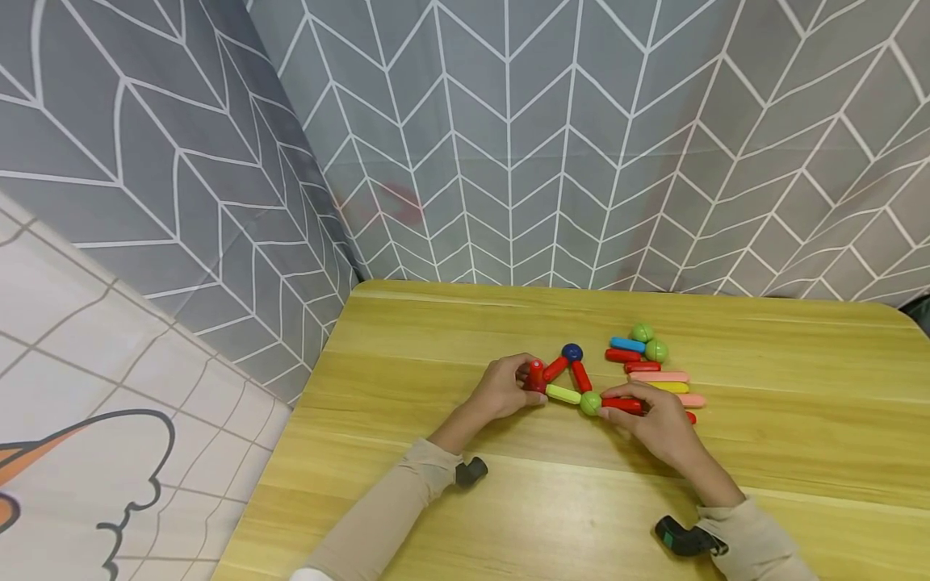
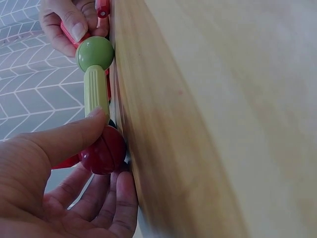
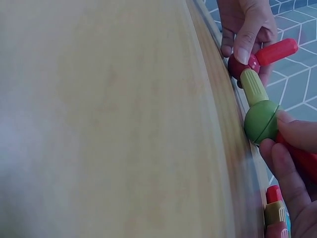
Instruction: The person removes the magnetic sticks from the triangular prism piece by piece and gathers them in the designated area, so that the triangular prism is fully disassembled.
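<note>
A triangle of toy rods and balls lies on the table. Its corners are a dark blue ball [image 1: 571,352], a green ball [image 1: 590,403] and a red ball [image 2: 106,153]. Two red rods meet at the blue ball, while a yellow-green rod [image 1: 563,394] links the green and red balls. My left hand [image 1: 503,387] holds the red ball between thumb and fingers; another red rod [image 3: 278,51] sticks up from that ball. With my right hand [image 1: 657,424] I pinch a red rod [image 1: 622,405] whose end meets the green ball, fingertips touching the ball too.
Right of the triangle lie loose pieces: two green balls [image 1: 656,350], a blue rod [image 1: 627,344], several red rods [image 1: 643,367], pink rods [image 1: 664,377] and a yellow rod [image 1: 672,387]. A patterned grey curtain [image 1: 494,145] hangs behind the wooden table [image 1: 436,323].
</note>
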`<state>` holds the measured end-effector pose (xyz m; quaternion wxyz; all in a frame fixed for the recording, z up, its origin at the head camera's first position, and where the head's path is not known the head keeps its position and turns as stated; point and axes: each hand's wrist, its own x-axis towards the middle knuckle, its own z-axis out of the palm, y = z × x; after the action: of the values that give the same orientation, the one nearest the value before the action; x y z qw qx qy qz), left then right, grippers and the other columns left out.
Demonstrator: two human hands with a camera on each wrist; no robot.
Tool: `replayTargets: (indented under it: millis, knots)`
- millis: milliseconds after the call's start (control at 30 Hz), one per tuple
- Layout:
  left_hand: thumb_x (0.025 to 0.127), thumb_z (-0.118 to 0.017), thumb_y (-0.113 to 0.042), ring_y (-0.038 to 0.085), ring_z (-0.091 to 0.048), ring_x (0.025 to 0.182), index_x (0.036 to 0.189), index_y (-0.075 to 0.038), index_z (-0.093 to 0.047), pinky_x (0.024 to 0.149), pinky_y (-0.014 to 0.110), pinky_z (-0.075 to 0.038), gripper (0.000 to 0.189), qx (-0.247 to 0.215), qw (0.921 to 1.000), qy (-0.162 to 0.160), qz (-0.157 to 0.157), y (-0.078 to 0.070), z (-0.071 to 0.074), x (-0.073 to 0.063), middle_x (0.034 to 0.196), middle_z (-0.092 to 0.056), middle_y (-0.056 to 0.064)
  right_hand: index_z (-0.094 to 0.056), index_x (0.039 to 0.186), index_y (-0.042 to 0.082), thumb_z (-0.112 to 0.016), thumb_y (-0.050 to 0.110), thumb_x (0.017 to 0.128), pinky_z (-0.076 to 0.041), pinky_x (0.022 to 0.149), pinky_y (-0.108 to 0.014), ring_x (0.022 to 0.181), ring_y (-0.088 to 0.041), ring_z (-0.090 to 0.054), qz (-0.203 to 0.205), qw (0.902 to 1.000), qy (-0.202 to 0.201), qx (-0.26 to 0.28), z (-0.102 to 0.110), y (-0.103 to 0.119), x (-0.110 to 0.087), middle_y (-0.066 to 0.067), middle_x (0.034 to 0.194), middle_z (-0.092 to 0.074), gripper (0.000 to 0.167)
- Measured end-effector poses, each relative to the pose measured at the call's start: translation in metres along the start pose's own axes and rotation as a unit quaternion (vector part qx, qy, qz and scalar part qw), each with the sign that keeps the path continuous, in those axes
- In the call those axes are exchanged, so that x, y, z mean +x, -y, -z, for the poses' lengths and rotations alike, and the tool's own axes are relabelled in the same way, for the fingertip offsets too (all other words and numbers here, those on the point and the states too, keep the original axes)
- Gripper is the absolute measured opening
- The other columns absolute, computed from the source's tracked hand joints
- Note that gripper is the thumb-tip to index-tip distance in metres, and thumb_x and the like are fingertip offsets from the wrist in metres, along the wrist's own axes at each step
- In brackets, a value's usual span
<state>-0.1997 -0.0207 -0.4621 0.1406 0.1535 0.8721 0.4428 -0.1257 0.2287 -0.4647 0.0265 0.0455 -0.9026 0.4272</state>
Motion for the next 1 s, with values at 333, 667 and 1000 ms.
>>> replayTargets:
  millis: [333,667,1000]
  knots:
    - [0.078,-0.086,-0.011,0.023,-0.066,0.099,0.12,-0.007,-0.067,0.089,0.032,-0.057,0.046,-0.003,1.0,0.001,0.007,-0.0007,-0.0002,-0.0007,0.112,-0.07,0.012,-0.078,0.106,0.013,-0.082,0.024,0.084,-0.034,0.047,-0.021,0.061,-0.003,-0.041,-0.003,0.9999,0.007,0.007,0.0002,0.0006,-0.0001,-0.006,0.091,-0.074,0.025]
    - [0.078,-0.087,-0.013,0.023,-0.066,0.099,0.12,-0.007,-0.067,0.088,0.031,-0.057,0.047,0.008,1.0,-0.001,0.0,-0.001,-0.0012,0.0005,0.111,-0.071,0.011,-0.075,0.11,0.004,-0.079,0.018,0.087,-0.052,0.06,-0.017,0.075,0.006,-0.062,0.002,0.9988,0.006,0.048,0.0066,-0.003,-0.0018,-0.017,0.11,-0.075,0.028]
    - [0.079,-0.086,-0.012,0.023,-0.068,0.1,0.119,-0.009,-0.068,0.088,0.032,-0.057,0.044,0.01,1.0,0.001,-0.001,-0.0013,-0.0012,-0.0016,0.109,-0.072,0.01,-0.073,0.112,-0.001,-0.076,0.018,0.09,-0.056,0.066,-0.017,0.083,0.007,-0.066,-0.008,0.9956,0.021,0.091,0.0084,-0.0082,-0.0018,-0.02,0.113,-0.072,0.029]
